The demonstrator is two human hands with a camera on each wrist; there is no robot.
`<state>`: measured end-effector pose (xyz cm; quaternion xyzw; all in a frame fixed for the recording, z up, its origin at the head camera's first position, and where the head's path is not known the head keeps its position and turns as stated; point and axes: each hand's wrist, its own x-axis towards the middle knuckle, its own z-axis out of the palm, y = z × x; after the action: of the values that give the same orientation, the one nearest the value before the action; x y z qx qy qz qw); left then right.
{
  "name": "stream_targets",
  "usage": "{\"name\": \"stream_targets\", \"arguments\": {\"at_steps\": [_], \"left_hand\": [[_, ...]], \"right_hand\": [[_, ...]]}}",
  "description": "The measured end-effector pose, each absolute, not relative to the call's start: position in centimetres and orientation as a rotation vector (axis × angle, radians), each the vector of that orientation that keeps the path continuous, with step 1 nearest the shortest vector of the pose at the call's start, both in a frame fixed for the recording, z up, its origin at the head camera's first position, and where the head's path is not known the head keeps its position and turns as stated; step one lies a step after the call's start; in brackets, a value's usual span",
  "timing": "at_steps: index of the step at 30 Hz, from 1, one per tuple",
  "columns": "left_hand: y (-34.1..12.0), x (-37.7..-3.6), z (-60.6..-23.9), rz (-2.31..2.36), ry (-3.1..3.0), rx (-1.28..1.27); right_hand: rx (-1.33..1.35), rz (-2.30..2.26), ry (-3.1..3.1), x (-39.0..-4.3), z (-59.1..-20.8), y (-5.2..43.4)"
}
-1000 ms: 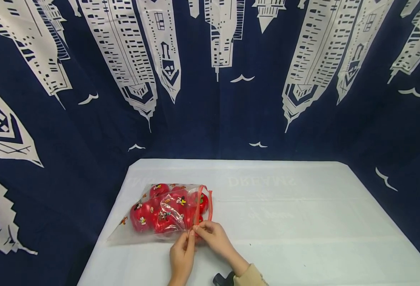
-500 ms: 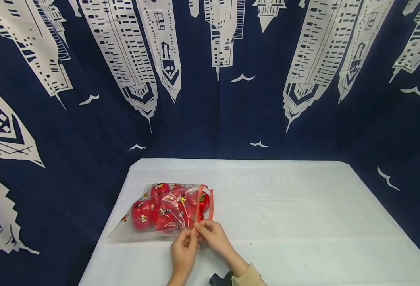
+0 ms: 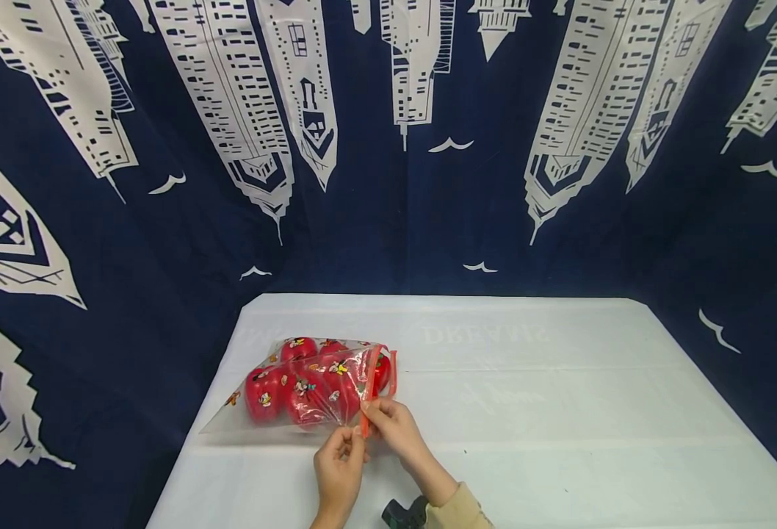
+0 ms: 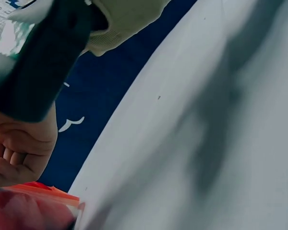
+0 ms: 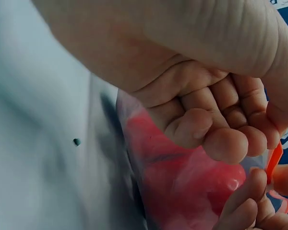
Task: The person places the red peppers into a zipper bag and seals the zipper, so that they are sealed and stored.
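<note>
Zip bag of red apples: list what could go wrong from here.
1. The zip bag lies on its side with its mouth partly open at the far end; the red apples could roll out onto the table.
2. Both hands pinch only the near end of the orange zip strip: the left hand and right hand may lose their grip on the thin film.

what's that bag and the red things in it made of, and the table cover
The bag looks like thin clear plastic film: see-through, crinkled, glossy, with printed cartoon figures and an orange-red zip strip which both hands pinch. The red things seem hard glossy plastic or wax, judging by their sharp highlights; they are apple-shaped, possibly real fruit. The table cover looks like smooth white plastic sheeting, faintly creased.
</note>
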<state>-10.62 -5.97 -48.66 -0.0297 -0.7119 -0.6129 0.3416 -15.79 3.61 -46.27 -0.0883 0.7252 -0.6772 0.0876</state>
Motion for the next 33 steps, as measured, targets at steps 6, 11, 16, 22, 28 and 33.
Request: {"name": "stream_targets", "arguments": {"at_steps": [6, 11, 16, 22, 28, 33], "left_hand": [[-5.7, -10.7, -48.6, -1.557, -1.825, -0.114], [-5.6, -10.6, -48.5, -1.507, -1.825, -0.126], [-5.6, -10.8, -48.2, -1.467, -1.801, -0.151], [-5.6, -10.9, -48.1, -1.487, -1.788, -0.149], [-5.6, -10.4, -48.7, -1.547, -1.793, -0.098], [-5.8, -10.1, -49.2, -1.501, -1.766, -0.075]], "right_hand": [[-0.154, -2.020, 2.169, -17.1, -47.6, 3.6], [-0.096, -2.046, 2.144, -18.0, -47.7, 3.9], [-0.091, -2.063, 2.123, -18.7, -47.6, 3.8], [-0.080, -2.083, 2.094, -18.8, -47.5, 3.6], [-0.111, -2.023, 2.093, -18.5, -47.4, 3.9], [-0.196, -1.930, 2.112, -18.2, -47.9, 4.3]]}}
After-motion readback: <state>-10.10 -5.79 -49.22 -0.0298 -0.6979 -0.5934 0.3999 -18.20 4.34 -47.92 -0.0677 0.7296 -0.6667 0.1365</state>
